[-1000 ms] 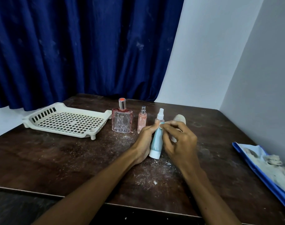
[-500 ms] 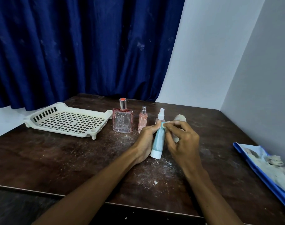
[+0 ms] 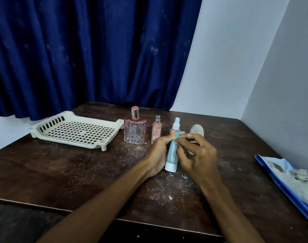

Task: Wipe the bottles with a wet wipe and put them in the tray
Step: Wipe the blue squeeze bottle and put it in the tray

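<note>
My left hand [image 3: 157, 155] grips a teal spray bottle [image 3: 171, 153] with a white base and clear nozzle, standing tilted on the dark table [image 3: 70, 172]. The fingertips of my right hand [image 3: 198, 155] pinch a small white scrap [image 3: 175, 139] against the bottle's upper part. A square pink perfume bottle [image 3: 134, 131] and a slim pink spray bottle [image 3: 156, 131] stand upright just behind my left hand. The cream slotted tray [image 3: 69, 142] lies at the back left with nothing in it.
A beige rounded object [image 3: 197, 130] sits behind my right hand, partly hidden. A blue packet with crumpled white wipes [image 3: 289, 179] lies at the right edge. White crumbs dust the table. A blue curtain and walls close the back and right.
My right fingertips have shifted slightly down the top of the teal bottle. My left hand keeps its grip and the bottle stays in place.
</note>
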`<state>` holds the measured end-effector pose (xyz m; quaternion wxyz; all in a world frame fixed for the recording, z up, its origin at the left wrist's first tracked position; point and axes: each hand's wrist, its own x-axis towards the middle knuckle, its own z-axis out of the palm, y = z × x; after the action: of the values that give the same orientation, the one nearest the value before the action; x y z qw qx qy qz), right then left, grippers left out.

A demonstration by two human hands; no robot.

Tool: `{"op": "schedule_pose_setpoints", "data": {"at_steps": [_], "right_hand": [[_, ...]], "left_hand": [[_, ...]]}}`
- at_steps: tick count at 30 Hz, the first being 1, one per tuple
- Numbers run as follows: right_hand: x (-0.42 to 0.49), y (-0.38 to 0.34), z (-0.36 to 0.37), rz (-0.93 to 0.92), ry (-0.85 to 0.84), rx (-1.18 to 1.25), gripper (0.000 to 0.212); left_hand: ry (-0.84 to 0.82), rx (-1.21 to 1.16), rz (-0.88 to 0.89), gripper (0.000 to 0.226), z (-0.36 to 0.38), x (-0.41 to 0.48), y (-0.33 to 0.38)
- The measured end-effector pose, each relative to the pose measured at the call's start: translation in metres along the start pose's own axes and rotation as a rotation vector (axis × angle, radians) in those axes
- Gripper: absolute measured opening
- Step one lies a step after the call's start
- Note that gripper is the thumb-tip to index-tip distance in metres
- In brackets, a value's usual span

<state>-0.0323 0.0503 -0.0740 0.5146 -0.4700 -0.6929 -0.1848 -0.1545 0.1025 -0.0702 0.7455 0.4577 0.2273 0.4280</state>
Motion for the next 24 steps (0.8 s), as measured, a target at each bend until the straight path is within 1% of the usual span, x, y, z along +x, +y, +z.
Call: {"op": "schedule_pose_setpoints", "data": {"at_steps": [3, 7, 12, 17, 21, 24], "right_hand": [[0.0017, 0.0025, -0.0015, 0.026, 0.013, 0.007, 0.021], [0.0003, -0.0028, 0.0012, -0.019, -0.012, -0.007, 0.02], [0.0006, 0.0038, -0.001, 0.031, -0.001, -0.007, 0.021], [-0.001, -0.0023, 0.0001, -0.027, -0.048, -0.018, 0.02], [0.0003, 0.0019, -0.0031, 0.037, -0.04, -0.021, 0.021], [0.0003, 0.0017, -0.0015, 0.012, -0.059, -0.033, 0.021]], "left_hand": [[0.005, 0.01, 0.003, 0.038, 0.0, 0.0005, -0.0017], [0.006, -0.016, 0.016, 0.039, 0.0003, 0.0006, -0.0003], [0.031, 0.015, 0.023, 0.041, -0.0005, 0.0021, -0.0016], [0.032, 0.018, 0.032, 0.042, -0.0004, 0.001, -0.0006], [0.033, 0.061, 0.049, 0.043, 0.0005, 0.0011, -0.0025], [0.051, 0.071, 0.057, 0.042, 0.0012, 0.0005, -0.0029]]}}
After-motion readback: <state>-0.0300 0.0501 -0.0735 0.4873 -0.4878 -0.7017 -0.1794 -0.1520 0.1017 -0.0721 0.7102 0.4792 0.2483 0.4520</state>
